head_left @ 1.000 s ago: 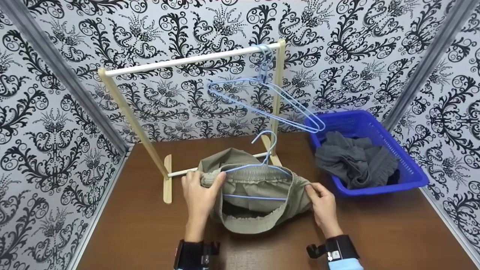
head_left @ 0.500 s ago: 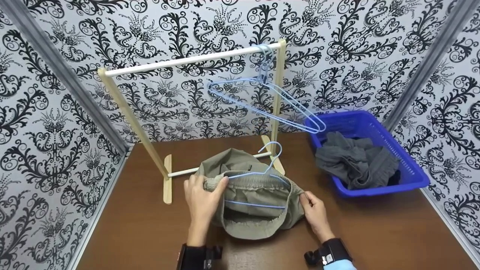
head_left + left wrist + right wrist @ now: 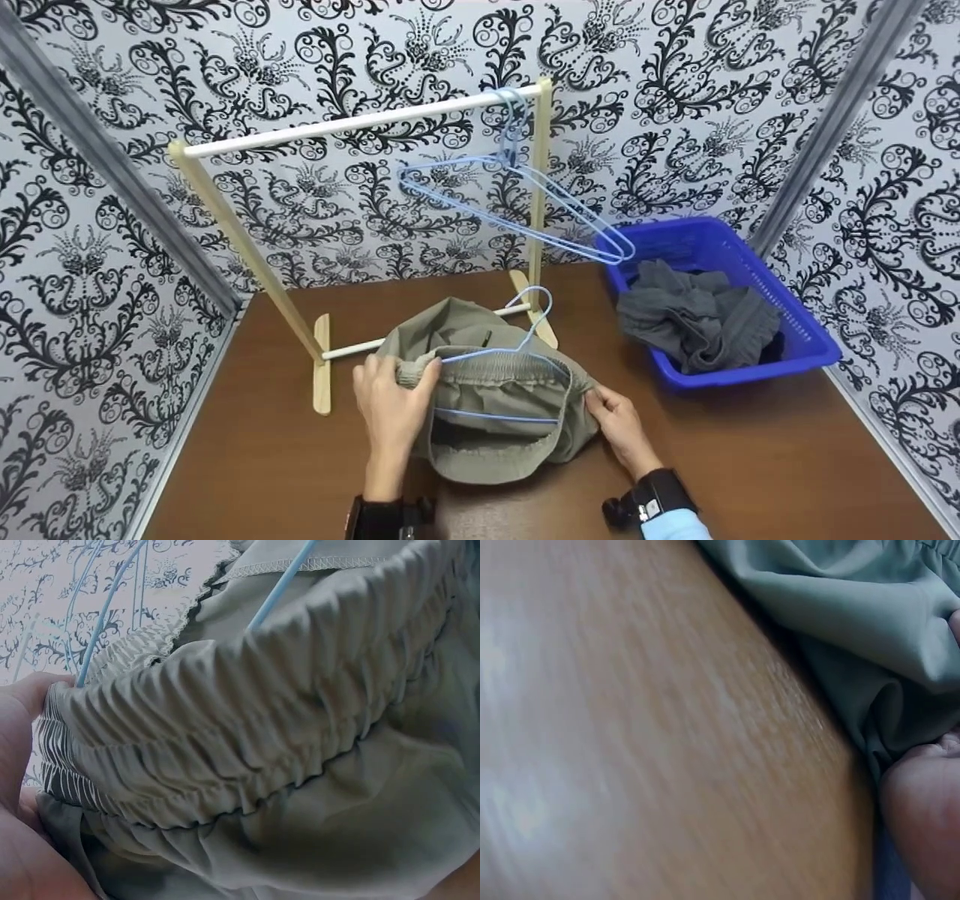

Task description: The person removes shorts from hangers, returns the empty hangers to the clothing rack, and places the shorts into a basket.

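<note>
Olive-green elastic-waist shorts (image 3: 491,466) lie bunched on the table, their waist opening spread toward me. Inside the opening sits a light-blue hanger (image 3: 495,415), its hook rising above the back of the waistband. My left hand (image 3: 390,409) grips the left corner of the waistband, thumb at the hanger's shoulder. In the left wrist view the gathered waistband (image 3: 225,712) fills the middle, with the blue hanger wire (image 3: 281,586) behind it. At the right side, my right hand (image 3: 621,427) pinches the cloth between thumb and fingers. The hanger's right end is hidden inside the shorts.
Behind the shorts stands a wooden rack with a white rail (image 3: 360,124). Several blue hangers (image 3: 517,223) hang at its right end. To the right, a blue basket (image 3: 802,360) holds dark grey clothing (image 3: 694,319). Patterned walls enclose the brown table (image 3: 750,465).
My right hand has moved inward and lower with the side of the shorts. The hanger's hook has dropped toward me. My left hand keeps its grip, and the head view has shifted slightly.
</note>
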`<state>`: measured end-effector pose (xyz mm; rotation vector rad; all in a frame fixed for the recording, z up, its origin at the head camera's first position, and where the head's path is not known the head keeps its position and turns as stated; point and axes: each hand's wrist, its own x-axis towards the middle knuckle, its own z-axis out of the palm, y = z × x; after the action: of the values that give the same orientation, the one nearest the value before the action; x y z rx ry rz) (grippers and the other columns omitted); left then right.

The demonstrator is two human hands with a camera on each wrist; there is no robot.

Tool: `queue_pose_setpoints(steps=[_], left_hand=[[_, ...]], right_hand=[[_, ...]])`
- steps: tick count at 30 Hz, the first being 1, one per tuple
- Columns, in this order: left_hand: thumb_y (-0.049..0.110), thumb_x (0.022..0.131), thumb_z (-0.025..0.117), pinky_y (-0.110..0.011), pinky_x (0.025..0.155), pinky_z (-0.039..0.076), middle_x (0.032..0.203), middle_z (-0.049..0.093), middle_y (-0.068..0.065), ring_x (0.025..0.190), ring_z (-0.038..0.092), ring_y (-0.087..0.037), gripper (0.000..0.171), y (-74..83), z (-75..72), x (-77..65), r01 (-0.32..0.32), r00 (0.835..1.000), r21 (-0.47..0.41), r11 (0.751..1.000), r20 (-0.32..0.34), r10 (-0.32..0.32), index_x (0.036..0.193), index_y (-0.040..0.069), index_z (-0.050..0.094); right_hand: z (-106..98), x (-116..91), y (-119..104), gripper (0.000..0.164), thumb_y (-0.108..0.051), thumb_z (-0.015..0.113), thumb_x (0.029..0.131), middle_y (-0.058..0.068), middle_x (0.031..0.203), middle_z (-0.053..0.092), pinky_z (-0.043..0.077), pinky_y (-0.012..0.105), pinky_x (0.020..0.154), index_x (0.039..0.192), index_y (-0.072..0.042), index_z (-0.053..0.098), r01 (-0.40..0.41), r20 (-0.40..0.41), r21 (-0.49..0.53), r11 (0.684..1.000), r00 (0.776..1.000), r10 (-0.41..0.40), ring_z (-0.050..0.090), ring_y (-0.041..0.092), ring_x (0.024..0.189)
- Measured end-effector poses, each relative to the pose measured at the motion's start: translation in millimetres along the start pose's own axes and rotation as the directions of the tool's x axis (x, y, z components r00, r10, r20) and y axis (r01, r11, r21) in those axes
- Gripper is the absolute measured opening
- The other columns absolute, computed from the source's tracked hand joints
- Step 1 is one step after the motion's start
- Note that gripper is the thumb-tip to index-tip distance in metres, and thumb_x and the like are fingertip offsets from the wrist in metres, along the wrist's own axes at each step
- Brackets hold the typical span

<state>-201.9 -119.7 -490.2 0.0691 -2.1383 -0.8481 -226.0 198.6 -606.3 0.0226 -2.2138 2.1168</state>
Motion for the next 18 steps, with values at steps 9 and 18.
queue_pose_setpoints(steps=[9, 18], left_hand=[[0.028, 0.080, 0.083, -0.050, 0.070, 0.037, 0.073, 0.049, -0.012, 0.072, 0.043, -0.036, 0.038, -6.8, -5.7, -5.9, -0.005, 1.000, 0.005, 1.000, 0.004, 0.005, 0.070, 0.004, 0.056], [0.025, 0.085, 0.080, -0.052, 0.072, 0.039, 0.078, 0.056, -0.016, 0.075, 0.047, -0.038, 0.032, -9.7, -7.6, -12.2, 0.021, 0.998, 0.012, 1.000, 0.056, -0.021, 0.076, 0.002, 0.060]], right_hand=[[2.3, 1.6, 2.5, 0.033, -0.003, 0.058, 0.103, -0.007, 0.069, 0.045, 0.037, 0.019, 0.065, 0.076, 0.013, 0.049, -0.008, -0.004, -0.021, 1.000, 1.000, 0.008, 0.047, 0.005, 0.070], [-1.7, 2.5, 2.2, 0.034, -0.003, 0.059, 0.103, -0.005, 0.067, 0.041, 0.036, 0.020, 0.065, 0.074, 0.012, 0.047, -0.033, -0.016, -0.062, 0.998, 0.999, 0.032, 0.045, 0.006, 0.068]])
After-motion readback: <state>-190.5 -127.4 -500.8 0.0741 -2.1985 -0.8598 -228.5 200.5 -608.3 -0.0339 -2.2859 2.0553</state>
